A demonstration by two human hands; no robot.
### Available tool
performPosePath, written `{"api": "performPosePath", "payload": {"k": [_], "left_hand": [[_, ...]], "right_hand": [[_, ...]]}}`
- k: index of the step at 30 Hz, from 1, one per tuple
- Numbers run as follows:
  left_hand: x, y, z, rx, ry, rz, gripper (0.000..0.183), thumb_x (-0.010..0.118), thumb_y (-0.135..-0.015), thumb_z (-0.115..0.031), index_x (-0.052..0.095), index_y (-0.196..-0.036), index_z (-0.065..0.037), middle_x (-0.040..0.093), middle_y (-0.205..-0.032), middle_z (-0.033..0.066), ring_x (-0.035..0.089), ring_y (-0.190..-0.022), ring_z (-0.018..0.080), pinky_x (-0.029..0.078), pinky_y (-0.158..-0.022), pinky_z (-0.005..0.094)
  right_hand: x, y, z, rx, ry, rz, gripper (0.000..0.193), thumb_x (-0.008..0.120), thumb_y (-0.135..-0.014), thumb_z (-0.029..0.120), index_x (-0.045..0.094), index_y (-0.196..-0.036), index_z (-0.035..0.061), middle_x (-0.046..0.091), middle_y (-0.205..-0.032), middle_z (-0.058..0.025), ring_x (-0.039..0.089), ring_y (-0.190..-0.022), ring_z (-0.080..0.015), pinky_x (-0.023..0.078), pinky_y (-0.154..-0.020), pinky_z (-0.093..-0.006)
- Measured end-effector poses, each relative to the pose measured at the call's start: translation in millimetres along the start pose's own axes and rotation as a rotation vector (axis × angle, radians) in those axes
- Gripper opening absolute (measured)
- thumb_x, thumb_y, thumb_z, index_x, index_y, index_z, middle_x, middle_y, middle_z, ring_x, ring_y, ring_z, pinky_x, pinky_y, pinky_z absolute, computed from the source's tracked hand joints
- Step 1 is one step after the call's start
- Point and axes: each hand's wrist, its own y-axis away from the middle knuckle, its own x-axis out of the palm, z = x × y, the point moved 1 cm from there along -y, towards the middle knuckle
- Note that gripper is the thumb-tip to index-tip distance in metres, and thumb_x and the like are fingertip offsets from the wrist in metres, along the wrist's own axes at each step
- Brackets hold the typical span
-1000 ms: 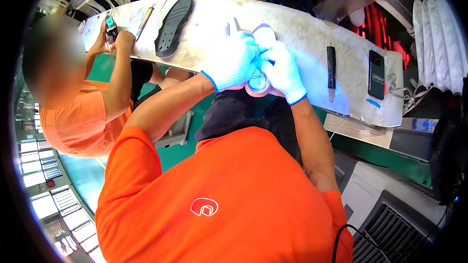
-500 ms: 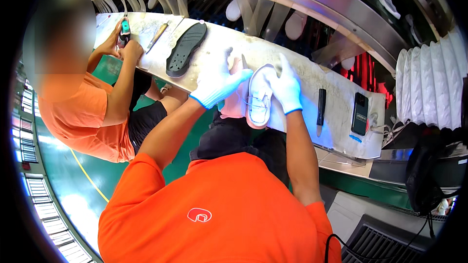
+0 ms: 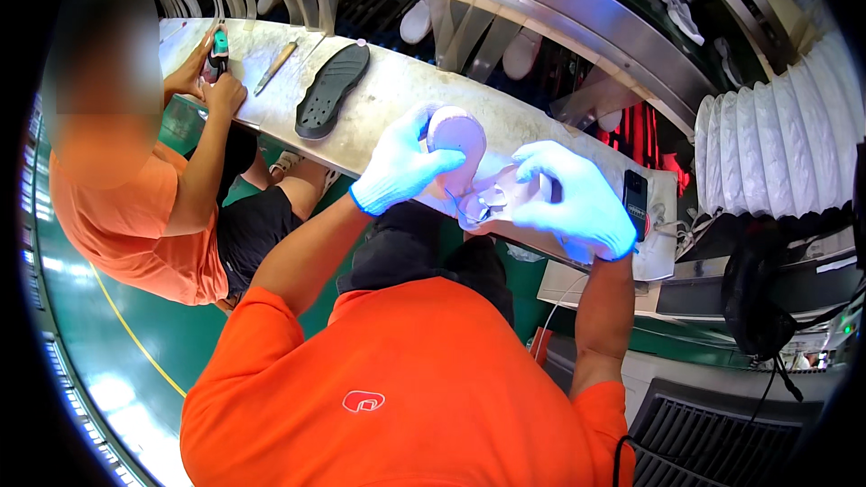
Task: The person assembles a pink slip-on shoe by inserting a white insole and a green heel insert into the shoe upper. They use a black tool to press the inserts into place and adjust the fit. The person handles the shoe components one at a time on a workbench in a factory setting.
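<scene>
My left hand, in a white knit glove, grips a pale shoe sole by its side, the rounded end raised over the table edge. Just right of it, my right hand, gloved likewise, curls its fingers and thumb about a white shoe with a thin dark lace hanging at its opening. The gloves cover much of this shoe, and glare washes out its edges. Whether the sole and the shoe touch is unclear.
A black perforated sole and a knife lie on the worktable. A phone is at right, beside a white ribbed duct. At left a co-worker in orange handles a teal-and-black object. A conveyor runs behind.
The sole in my left hand has turned up to show its rounded end. My right hand has swung right and over the shoe, which has tipped. The black-handled knife is now hidden.
</scene>
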Motion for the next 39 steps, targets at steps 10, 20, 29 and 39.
{"api": "performPosePath", "payload": {"k": [10,20,29,39], "left_hand": [[6,25,-28,-0.008,0.273,0.169,0.062,0.091,-0.083,-0.003,0.069,-0.141,-0.001,0.075,-0.129,0.0066,0.071,-0.120,0.0164,0.060,-0.106,0.0365],[37,47,-50,0.106,-0.091,0.248,0.060,0.092,-0.090,-0.018,0.068,-0.143,-0.003,0.072,-0.143,0.0125,0.068,-0.137,0.0238,0.055,-0.116,0.0415],[51,63,-46,0.472,-0.238,0.285,0.020,0.081,-0.092,-0.006,0.081,-0.111,-0.007,0.075,-0.140,0.0213,0.077,-0.116,0.0424,0.062,-0.101,0.0395],[62,111,-50,0.166,0.225,0.116,0.034,0.085,-0.097,-0.020,0.074,-0.113,0.008,0.061,-0.157,0.0369,0.065,-0.141,0.0371,0.052,-0.117,0.0483]], "right_hand": [[45,56,21,-0.258,0.056,-0.129,0.033,0.086,-0.090,0.005,0.085,-0.123,0.0081,0.081,-0.110,-0.0077,0.076,-0.100,-0.0246,0.060,-0.092,-0.0353],[139,60,-34,-0.038,-0.853,-0.831,0.038,0.078,-0.105,0.019,0.074,-0.132,-0.0058,0.077,-0.120,-0.0074,0.070,-0.109,-0.0161,0.056,-0.102,-0.0352],[135,69,-35,-0.019,-0.750,-0.893,0.024,0.083,-0.099,0.012,0.079,-0.119,-0.0008,0.071,-0.112,-0.0037,0.067,-0.102,-0.0151,0.054,-0.094,-0.0320],[163,77,-16,-0.128,-0.478,-0.950,0.034,0.087,-0.097,0.011,0.082,-0.129,0.0012,0.067,-0.111,-0.0077,0.064,-0.099,-0.0188,0.053,-0.086,-0.0321]]}}
